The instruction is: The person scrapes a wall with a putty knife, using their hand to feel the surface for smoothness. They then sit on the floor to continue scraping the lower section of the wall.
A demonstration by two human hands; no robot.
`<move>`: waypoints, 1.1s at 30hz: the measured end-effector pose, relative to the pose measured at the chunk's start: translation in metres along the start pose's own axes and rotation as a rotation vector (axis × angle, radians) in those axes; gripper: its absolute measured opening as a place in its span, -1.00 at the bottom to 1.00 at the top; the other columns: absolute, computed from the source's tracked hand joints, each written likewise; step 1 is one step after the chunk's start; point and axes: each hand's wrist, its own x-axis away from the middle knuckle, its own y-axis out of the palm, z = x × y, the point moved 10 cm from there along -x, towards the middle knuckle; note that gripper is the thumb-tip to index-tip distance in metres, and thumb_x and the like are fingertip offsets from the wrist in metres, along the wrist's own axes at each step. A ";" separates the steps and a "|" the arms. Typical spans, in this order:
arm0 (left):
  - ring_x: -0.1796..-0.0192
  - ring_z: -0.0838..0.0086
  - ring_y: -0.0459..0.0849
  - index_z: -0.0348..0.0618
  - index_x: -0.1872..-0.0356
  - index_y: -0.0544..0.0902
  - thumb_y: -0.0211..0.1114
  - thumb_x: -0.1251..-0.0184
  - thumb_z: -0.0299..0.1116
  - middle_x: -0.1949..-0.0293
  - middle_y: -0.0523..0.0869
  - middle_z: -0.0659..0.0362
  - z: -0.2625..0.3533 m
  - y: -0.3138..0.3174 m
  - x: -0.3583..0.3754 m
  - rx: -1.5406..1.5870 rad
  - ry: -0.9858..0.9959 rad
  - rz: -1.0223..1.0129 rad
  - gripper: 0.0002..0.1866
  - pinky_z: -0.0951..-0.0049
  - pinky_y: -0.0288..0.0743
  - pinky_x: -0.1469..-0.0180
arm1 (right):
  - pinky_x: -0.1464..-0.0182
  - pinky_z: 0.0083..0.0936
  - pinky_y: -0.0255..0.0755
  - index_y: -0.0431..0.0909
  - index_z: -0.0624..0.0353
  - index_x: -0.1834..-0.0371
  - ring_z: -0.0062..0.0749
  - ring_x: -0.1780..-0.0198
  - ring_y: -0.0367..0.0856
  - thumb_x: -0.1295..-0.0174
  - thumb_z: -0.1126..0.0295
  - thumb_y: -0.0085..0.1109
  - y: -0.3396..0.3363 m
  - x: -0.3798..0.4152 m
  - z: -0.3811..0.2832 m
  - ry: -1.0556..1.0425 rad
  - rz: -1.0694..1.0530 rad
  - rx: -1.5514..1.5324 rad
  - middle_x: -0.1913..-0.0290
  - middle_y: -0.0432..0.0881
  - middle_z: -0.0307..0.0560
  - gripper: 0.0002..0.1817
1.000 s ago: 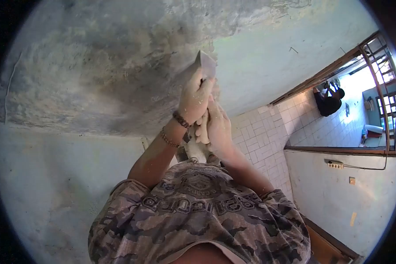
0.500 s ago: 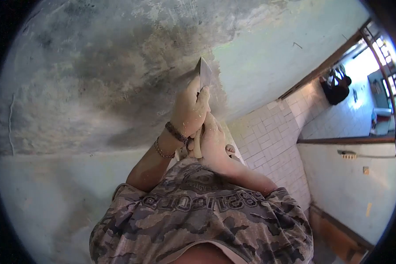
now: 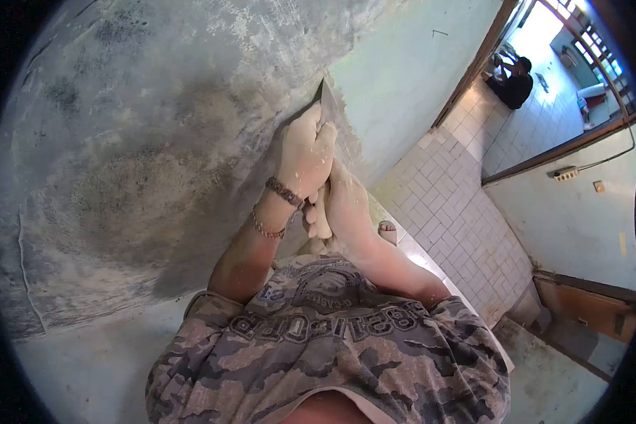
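A scraper [image 3: 328, 107] with a thin metal blade and a pale handle is held in both hands in front of the wall [image 3: 191, 92]. Around the upper part, close to the blade, my left hand [image 3: 307, 148] is closed; two bracelets circle its wrist. My right hand [image 3: 347, 201] wraps the handle lower down, fingers curled beneath it. The handle's end shows between my forearms. At the ragged border between bare grey plaster and pale green paint [image 3: 410, 78], the blade's tip points up along the wall. Pale flecks cover both hands.
A bare foot [image 3: 387, 232] shows beside my right forearm, above the tiled floor [image 3: 445, 205]. Beyond the doorway, a person in dark clothes [image 3: 514, 85] sits low on the floor. A power strip [image 3: 567, 175] with a cable hangs on the right-hand wall.
My view has turned and shifted, so the doorway and seated person appear higher and further left. Both hands keep their grip; the blade's tip appears slightly higher in view.
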 end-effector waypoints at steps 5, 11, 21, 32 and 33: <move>0.41 0.58 0.43 -0.39 0.07 0.56 0.03 -0.30 -0.41 0.45 0.58 0.14 0.016 -0.001 0.000 0.010 0.107 0.038 -0.70 0.46 0.41 0.30 | 0.76 -0.54 0.29 0.37 0.18 0.44 -0.45 0.78 0.37 -0.49 0.05 -0.24 -0.001 0.004 0.001 0.122 0.019 -0.123 0.68 0.42 -0.17 -0.54; 0.29 -0.03 0.70 -0.44 -0.03 0.57 0.07 -0.36 -0.33 0.39 0.69 -0.18 0.047 -0.009 0.008 -0.257 0.202 0.165 -0.62 0.20 0.57 0.20 | 0.81 -0.54 0.25 0.46 0.13 0.35 -0.47 0.80 0.36 -0.46 0.03 -0.15 -0.034 -0.027 0.008 0.176 0.132 -0.232 0.68 0.42 -0.21 -0.59; -0.56 0.24 -0.01 -0.27 -0.48 0.13 -0.01 -0.42 -0.01 -0.54 0.04 0.06 -0.043 0.066 -0.011 -1.858 0.464 0.057 -0.27 0.09 -0.17 -0.53 | 0.81 -0.62 0.19 0.40 0.14 0.10 -0.56 0.76 0.34 -0.41 0.04 0.00 -0.184 -0.037 0.013 0.096 0.311 -0.065 0.66 0.37 -0.27 -0.65; -0.49 0.25 0.19 -0.11 -0.46 0.22 0.13 -0.33 -0.05 -0.48 0.23 0.10 0.006 0.032 -0.019 -1.358 0.328 0.177 -0.28 0.00 -0.02 -0.46 | 0.74 -0.57 0.26 0.26 0.31 -0.21 -0.58 0.73 0.39 -0.25 0.36 0.22 -0.268 -0.064 0.010 0.062 0.258 0.570 0.61 0.40 -0.24 -0.48; -0.49 0.25 0.19 -0.11 -0.46 0.22 0.13 -0.33 -0.05 -0.48 0.23 0.10 0.005 0.032 -0.015 -1.365 0.292 0.155 -0.28 0.00 -0.02 -0.46 | 0.72 -0.57 0.26 0.15 0.28 -0.33 -0.60 0.72 0.39 -0.22 0.40 0.22 -0.264 -0.067 0.009 0.070 0.187 0.597 0.58 0.42 -0.25 -0.36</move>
